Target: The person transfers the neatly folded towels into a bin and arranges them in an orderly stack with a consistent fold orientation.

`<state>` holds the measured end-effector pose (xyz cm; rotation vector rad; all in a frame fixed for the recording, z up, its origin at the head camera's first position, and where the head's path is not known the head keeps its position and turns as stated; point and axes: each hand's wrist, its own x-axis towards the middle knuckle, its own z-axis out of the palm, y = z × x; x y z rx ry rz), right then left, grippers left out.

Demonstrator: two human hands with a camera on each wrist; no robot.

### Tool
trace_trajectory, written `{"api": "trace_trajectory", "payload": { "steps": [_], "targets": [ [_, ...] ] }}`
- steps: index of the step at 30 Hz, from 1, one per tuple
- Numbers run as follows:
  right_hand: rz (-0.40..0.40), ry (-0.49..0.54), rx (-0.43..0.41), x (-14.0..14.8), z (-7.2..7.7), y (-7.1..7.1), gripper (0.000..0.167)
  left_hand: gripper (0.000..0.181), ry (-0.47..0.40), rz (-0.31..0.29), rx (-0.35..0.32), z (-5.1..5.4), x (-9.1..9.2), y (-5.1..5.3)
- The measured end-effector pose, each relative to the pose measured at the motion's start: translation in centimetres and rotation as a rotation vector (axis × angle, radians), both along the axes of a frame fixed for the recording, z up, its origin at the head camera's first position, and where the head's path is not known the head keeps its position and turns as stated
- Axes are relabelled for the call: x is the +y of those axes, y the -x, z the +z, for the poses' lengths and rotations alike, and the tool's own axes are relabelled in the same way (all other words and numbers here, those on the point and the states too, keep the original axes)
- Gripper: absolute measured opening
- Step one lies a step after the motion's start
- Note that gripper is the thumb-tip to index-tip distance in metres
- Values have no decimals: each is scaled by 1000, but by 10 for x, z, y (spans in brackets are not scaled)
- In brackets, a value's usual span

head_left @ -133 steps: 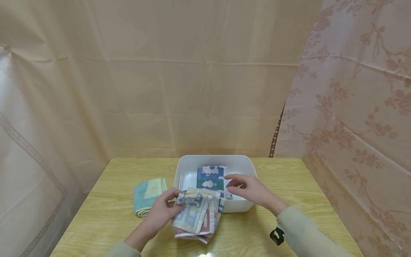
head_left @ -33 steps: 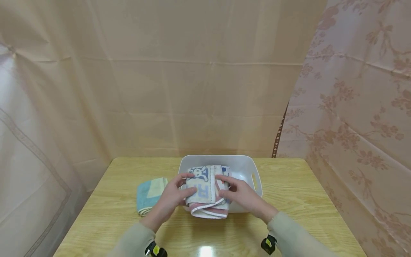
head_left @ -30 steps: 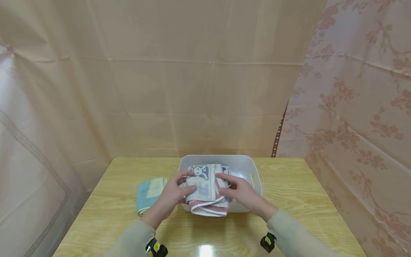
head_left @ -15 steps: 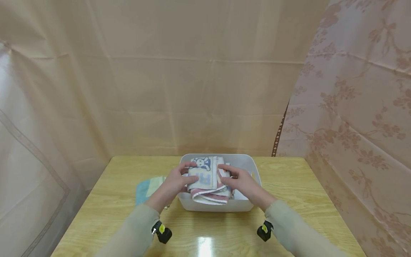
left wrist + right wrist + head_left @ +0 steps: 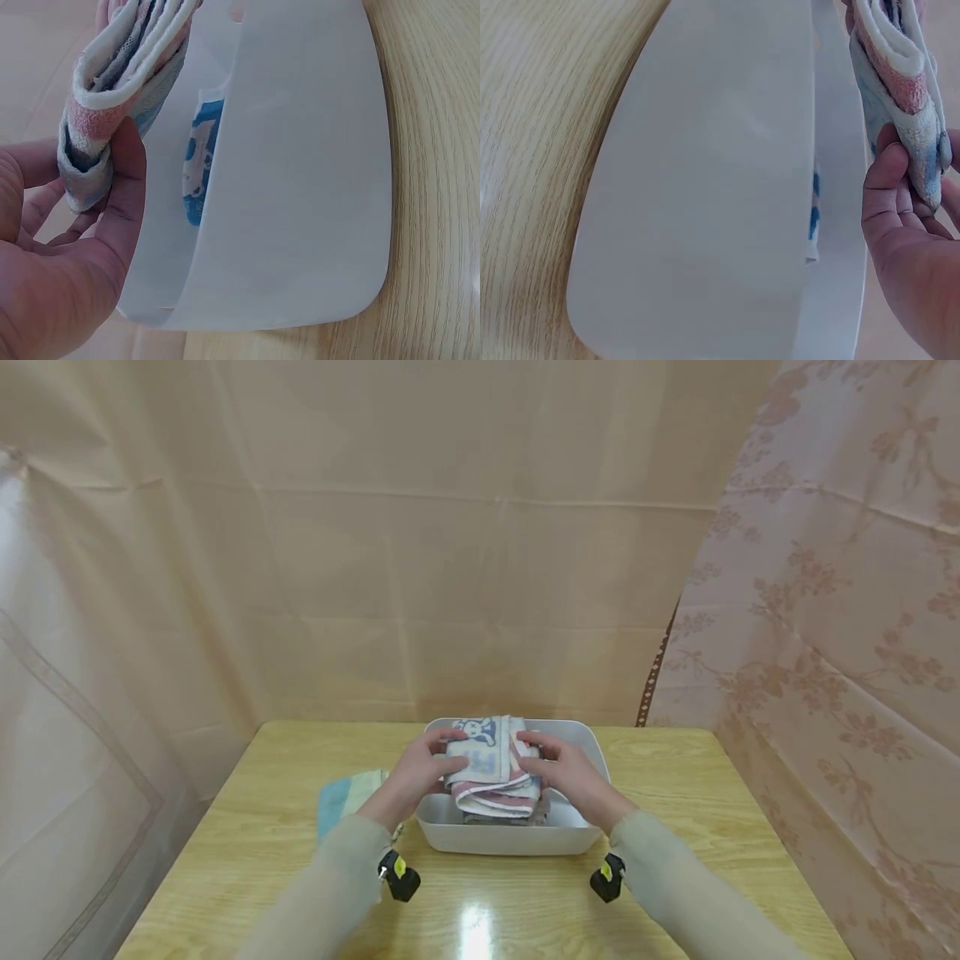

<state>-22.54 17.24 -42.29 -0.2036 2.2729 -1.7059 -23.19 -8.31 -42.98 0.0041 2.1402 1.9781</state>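
Both hands hold a folded towel [image 5: 483, 764], white with pink and blue patterns, above the white plastic basket [image 5: 510, 842]. My left hand [image 5: 420, 770] pinches its left edge, thumb on the near side. The right edge is gripped likewise by my right hand [image 5: 573, 774]. In the left wrist view the towel [image 5: 94, 124] shows several folded layers and hangs clear of the basket floor. A blue and white patterned towel [image 5: 201, 161] lies inside the basket, partly hidden by its near wall. The right wrist view shows only slivers of that blue towel [image 5: 814, 214].
A folded teal and pale yellow towel [image 5: 345, 797] lies on the wooden table [image 5: 247, 860] left of the basket, partly covered by my left forearm. Beige curtains [image 5: 450, 568] hang behind the table, and a pink floral curtain [image 5: 840, 652] hangs on the right.
Earlier the right hand was off the towel; now both hands hold it, folded smaller. Over the last second the hands have carried it away from me, from the basket's front edge to over its middle.
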Motion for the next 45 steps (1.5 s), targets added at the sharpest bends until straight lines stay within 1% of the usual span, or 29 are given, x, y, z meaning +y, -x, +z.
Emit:
{"api": "trace_trajectory", "payload": {
  "steps": [3,8,12,16,21,24,28,31,37,42,45],
  "targets": [
    [-25,-9,-23,1,-2,2,55,43,-4,-4,-10,-4,3,3],
    [-58,-23,-17,4,-8,5,56,46,10,-12,-17,-6,7,4],
    [-94,-12,-11,5,-15,7,54,46,20,-1,-17,-11,12,6],
    [-143,-21,11,4,-22,6,51,45,41,14,17,-17,18,6],
    [-193,-52,43,2,-27,3,50,45,73,47,55,-23,25,6],
    [-203,-87,70,2,-30,2,51,45,105,63,85,-26,29,6],
    [-214,-144,95,2,-35,0,50,44,138,70,100,-29,32,4],
    [-225,-175,92,1,-37,0,50,44,159,70,96,-31,33,3],
    [-234,-196,104,-1,-38,-2,50,44,208,73,89,-32,33,2],
    [-231,-210,102,-2,-40,-2,49,45,247,62,87,-35,32,2],
    [-230,-219,113,-2,-40,-2,48,47,268,52,71,-35,32,2]
  ]
}}
